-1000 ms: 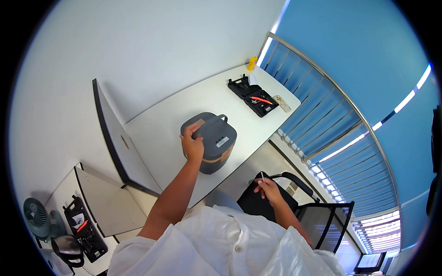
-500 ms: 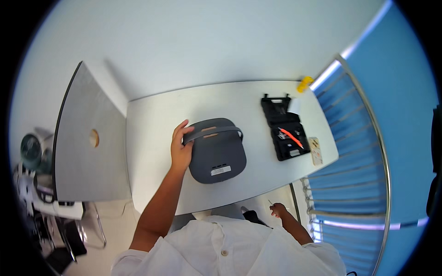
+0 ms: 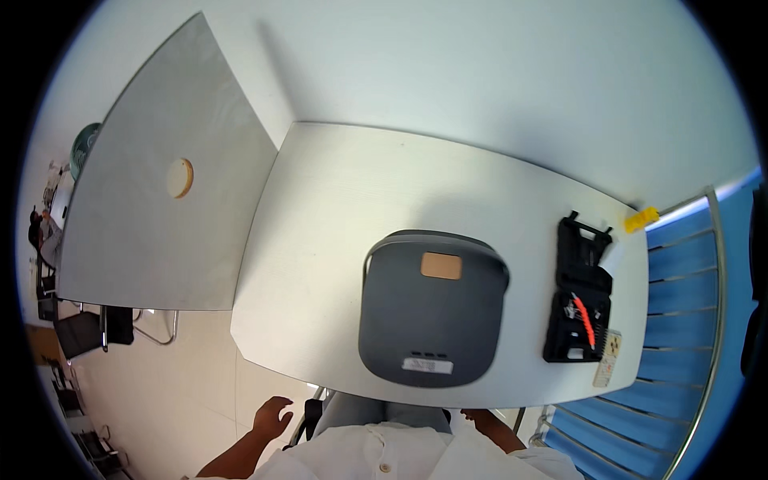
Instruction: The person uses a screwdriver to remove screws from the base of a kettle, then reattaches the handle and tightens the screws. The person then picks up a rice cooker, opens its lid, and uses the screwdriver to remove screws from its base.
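Observation:
A dark grey rounded appliance (image 3: 432, 328) stands on the white table, near its front edge. Its carry handle (image 3: 436, 238) lies along the far side, and a tan patch, small slots and a white label show on top. My left hand (image 3: 274, 416) is off the table's front left, away from the appliance, with thumb and fingers apart around nothing. Low beside the table's front edge is my right hand (image 3: 478, 418); the edge hides most of its fingers, and whatever it may hold does not show.
On the table's right lies an open black tool case (image 3: 566, 336) with an orange-red pen-like tool (image 3: 584, 318). A pale patterned phone-like slab (image 3: 608, 360) and a yellow object (image 3: 641, 219) are near it. A grey partition (image 3: 136, 232) stands left; metal railing (image 3: 714, 320) runs along the right.
My left hand has let go of the appliance's handle and dropped to the lower left. The handle has swung to the far side. The thin item earlier in my right hand no longer shows. The view has shifted.

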A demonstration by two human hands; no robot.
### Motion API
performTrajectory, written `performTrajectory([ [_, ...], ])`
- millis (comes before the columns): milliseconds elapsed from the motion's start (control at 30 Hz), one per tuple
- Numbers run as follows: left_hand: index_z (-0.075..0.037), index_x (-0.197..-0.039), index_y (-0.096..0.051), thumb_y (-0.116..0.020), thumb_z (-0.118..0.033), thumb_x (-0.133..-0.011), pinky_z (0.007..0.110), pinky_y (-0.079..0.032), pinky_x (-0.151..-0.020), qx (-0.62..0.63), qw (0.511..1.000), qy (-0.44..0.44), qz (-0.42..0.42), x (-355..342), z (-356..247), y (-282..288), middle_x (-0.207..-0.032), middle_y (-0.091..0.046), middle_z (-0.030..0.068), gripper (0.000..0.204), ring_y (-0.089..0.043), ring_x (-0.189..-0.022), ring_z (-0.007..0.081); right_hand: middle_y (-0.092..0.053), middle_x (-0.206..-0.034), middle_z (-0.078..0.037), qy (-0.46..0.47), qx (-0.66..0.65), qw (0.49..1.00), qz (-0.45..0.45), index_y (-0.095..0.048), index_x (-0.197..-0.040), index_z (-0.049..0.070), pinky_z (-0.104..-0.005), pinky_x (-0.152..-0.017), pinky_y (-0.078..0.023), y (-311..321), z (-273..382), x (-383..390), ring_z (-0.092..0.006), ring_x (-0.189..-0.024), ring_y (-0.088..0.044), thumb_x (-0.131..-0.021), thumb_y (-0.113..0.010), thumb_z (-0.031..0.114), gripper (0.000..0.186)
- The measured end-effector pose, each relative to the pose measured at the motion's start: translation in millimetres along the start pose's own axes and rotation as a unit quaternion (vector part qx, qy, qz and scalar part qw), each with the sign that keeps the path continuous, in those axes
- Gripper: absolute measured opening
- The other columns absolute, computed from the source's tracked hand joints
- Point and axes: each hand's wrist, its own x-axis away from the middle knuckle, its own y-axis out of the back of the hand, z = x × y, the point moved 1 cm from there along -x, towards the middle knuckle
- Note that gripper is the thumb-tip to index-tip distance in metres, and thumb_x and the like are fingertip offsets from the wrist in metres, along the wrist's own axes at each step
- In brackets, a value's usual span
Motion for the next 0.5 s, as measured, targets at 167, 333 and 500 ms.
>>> performTrajectory([
  [167,-0.013,-0.124,-0.054,-0.072,-0.045,-0.070,0.047,-0.044,-0.092,-0.188,0.917,0.280,0.213,-16,122,-139,-0.124,-0.055,0.0124,0.066,-0.052,-0.115,0.0295,-0.063,-0.074,-0.014,0.019,0.001,0.999,-0.049,-0.058,-0.096,0.005,-0.0359,-0.041,-0.044,4,23,-31,-0.0222,-0.050,-0.058,-0.091,-0.041,0.038,0.038],
  [333,-0.013,-0.124,-0.055,-0.070,-0.047,-0.070,0.046,-0.044,-0.092,-0.141,0.880,0.280,0.357,-50,123,-197,-0.124,-0.055,0.0127,0.066,-0.052,-0.115,0.0298,-0.063,-0.073,-0.014,0.021,-0.014,0.997,-0.078,-0.059,-0.095,0.005,-0.0352,-0.040,-0.044,-2,34,-45,-0.0216,-0.048,-0.057,-0.090,-0.042,0.037,0.037],
  [500,-0.012,-0.123,-0.056,-0.069,-0.050,-0.070,0.046,-0.044,-0.091,-0.129,0.885,0.263,0.362,-87,115,-191,-0.124,-0.056,0.0130,0.066,-0.052,-0.115,0.0302,-0.063,-0.073,-0.013,0.026,-0.018,0.997,-0.075,-0.059,-0.093,0.005,-0.0345,-0.039,-0.043,3,50,-59,-0.0211,-0.047,-0.056,-0.089,-0.043,0.036,0.035],
])
